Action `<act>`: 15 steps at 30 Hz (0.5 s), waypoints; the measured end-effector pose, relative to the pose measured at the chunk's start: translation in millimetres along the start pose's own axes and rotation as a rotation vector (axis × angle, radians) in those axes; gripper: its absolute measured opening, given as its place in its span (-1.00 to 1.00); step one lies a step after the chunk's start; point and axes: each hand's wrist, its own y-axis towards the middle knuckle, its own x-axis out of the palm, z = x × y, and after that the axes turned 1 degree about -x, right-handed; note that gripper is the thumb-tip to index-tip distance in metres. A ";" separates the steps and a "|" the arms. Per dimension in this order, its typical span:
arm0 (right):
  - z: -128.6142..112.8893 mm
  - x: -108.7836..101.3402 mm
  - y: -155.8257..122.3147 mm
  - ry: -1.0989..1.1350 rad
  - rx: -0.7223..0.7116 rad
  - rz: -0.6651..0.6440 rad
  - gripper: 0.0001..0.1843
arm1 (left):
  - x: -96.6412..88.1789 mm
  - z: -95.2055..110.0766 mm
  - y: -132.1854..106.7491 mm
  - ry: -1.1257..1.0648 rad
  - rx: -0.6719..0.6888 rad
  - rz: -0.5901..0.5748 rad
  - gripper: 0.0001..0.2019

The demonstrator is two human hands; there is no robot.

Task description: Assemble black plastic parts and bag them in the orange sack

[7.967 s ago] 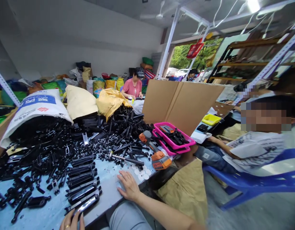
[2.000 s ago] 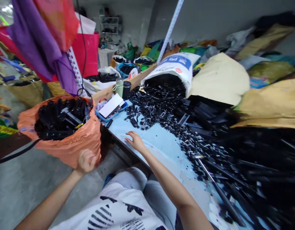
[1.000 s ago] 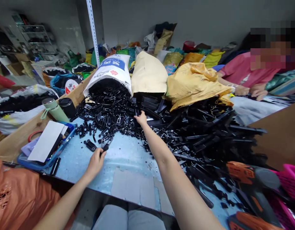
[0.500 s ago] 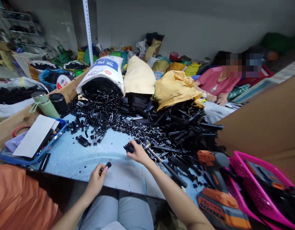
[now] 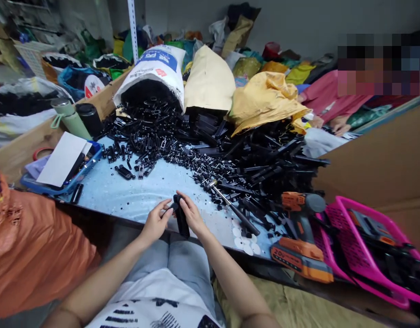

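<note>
In the head view both hands meet over the near edge of the table. My right hand is closed around a long black plastic piece, which points down toward my lap. My left hand pinches a small black part with a rounded end and brings it against the upper end of the long piece. Fingers hide part of where the two pieces meet, so I cannot tell whether they are joined. A hammer lies to the right of my right hand. Behind it spreads a heap of black plastic parts.
An orange cordless drill stands at the right, beside a pink basket. A blue tray, a green bottle and a black cup are at the left. Sacks spill parts at the back. A co-worker sits beyond.
My right hand has drawn back from near the heap, and the left has moved right to meet it. The two black pieces are now together. The camera view has tilted down.
</note>
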 end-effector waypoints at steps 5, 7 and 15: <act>-12.9 1.2 -9.4 0.158 -0.016 -0.037 -0.43 | -2.3 19.5 -3.5 0.199 0.180 0.031 -0.61; -15.6 -8.9 -13.3 -0.003 -0.121 -0.092 -0.46 | -5.8 22.1 -6.9 0.318 0.257 -0.004 -0.63; -27.4 -13.7 -22.1 -0.289 -0.343 -0.019 -0.50 | 10.7 25.3 -8.6 0.352 0.415 0.135 -0.65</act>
